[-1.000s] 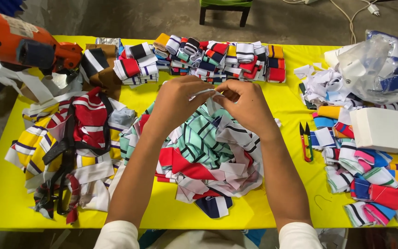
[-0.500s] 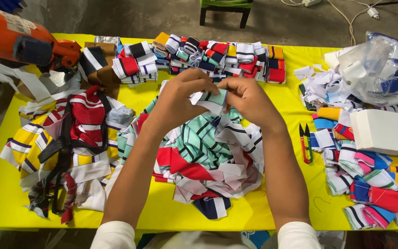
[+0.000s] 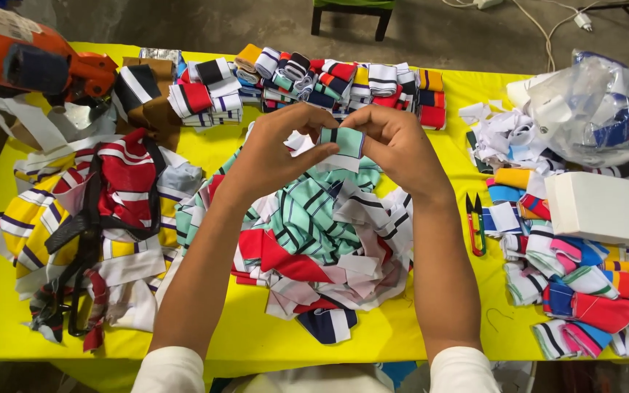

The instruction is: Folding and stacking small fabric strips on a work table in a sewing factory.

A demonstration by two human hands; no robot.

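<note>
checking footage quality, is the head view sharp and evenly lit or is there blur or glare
Head view: even, soft light, only faint shadows under the fabric pile; left hand, right hand and folded striped piece look sharp; mild glare on the plastic bag; table edge bows slightly from the wide lens.

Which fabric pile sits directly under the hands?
The mint-green, red and white striped knit pile at table centre, below the left hand and right hand; other piles lie off to the sides.
</note>
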